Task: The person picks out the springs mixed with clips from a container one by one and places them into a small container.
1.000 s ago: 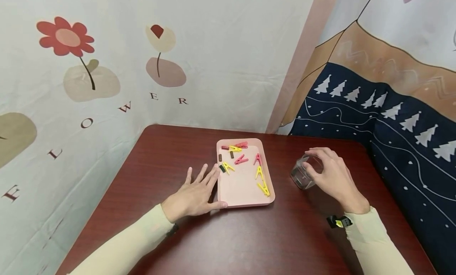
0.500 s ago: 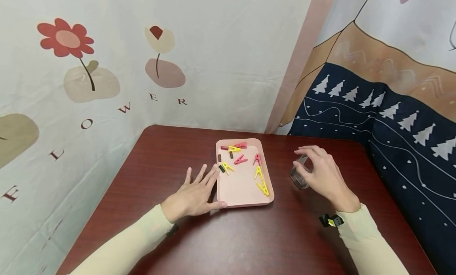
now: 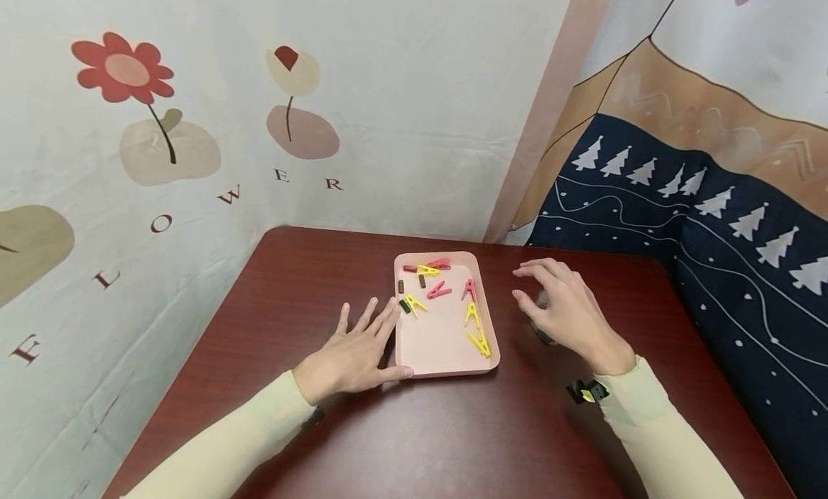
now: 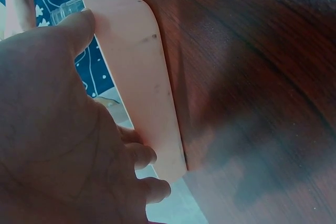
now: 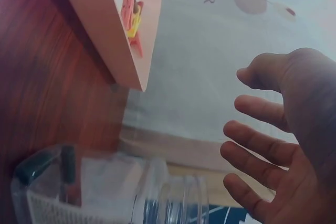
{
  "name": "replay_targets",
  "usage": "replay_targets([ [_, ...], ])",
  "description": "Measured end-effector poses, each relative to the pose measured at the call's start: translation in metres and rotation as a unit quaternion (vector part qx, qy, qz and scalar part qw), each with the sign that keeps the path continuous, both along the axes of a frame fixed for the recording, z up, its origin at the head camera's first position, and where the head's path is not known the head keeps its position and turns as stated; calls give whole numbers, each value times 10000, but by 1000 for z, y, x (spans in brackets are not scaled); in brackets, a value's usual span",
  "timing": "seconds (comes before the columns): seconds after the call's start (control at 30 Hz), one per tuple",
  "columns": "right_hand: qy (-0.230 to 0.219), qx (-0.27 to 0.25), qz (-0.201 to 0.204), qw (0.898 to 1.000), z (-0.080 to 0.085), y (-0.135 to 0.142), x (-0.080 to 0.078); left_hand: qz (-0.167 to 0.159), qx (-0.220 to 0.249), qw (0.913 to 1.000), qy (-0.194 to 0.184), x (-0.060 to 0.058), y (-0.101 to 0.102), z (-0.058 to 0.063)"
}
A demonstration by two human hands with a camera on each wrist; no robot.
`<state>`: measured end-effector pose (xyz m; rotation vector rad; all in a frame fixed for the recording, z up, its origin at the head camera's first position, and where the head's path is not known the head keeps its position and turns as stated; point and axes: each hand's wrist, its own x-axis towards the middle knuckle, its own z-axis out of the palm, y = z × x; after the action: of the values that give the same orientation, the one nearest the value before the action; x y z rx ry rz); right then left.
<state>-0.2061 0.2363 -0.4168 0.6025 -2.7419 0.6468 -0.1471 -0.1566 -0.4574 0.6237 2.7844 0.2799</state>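
Pink tray (image 3: pixel 430 344) on reddish-brown table (image 3: pixel 440 441), flower-printed backdrop (image 3: pixel 414 111) behind

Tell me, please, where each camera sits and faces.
On head, facing forward and down: pink rectangular plastic-looking tray, left hand, right hand.
On left wrist, facing the tray's outer wall: left hand, right hand partly.
On right wrist, facing tray corner and clear glass-like jar: right hand.
Both wrist views share tray and jar.
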Motion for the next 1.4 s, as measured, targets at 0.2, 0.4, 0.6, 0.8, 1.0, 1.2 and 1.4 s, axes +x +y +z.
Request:
replay_targets([
  [0.2,-106,118,271,9995,3,-19,-7,-3,-10,10000,33,1,-1,1],
  [0.4,-306,290,438,9981,3,-39,-14,-10,-8,10000,-11,0,-1,-1],
  [0.6,-319,485,721,9957,0,-58,-27,-30,329,9994,71,-4,-6,-11],
  [0.8,-274,666,994,9924,0,-73,-41,-19,163,9999,28,-2,-4,-1],
  [1.0,-521,787,1072,9897,0,-89,-51,-27,-36,9999,95,-2,-1,1],
  [1.2,-575,840,1172,9879,-5,-108,-62,-21,-97,9999,72,-2,-1,-1],
  [1.4,-559,955,1209,9865,-10,-123,-73,-7,-42,10000,29,-1,0,0],
])
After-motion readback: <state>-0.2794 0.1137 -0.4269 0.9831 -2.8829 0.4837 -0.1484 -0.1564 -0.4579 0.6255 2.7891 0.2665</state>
